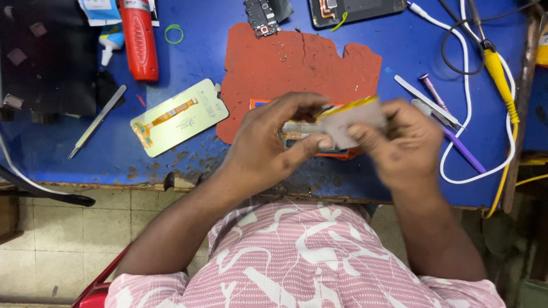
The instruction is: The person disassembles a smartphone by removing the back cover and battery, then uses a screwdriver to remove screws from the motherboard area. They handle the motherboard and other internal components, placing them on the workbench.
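My left hand [268,142] and right hand [402,140] held a thin grey panel with a yellow edge [354,117] above the red mat [297,68] on the blue bench [411,40], fingers pinching its ends to steady it. Blur hid detail; it was probably a phone part.

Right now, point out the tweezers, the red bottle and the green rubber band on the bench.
tweezers [97,121]: head view, on the middle of the metal arms, left of the pale screen panel.
red bottle [138,41]: head view, on the middle of its body.
green rubber band [174,34]: head view, on its ring.
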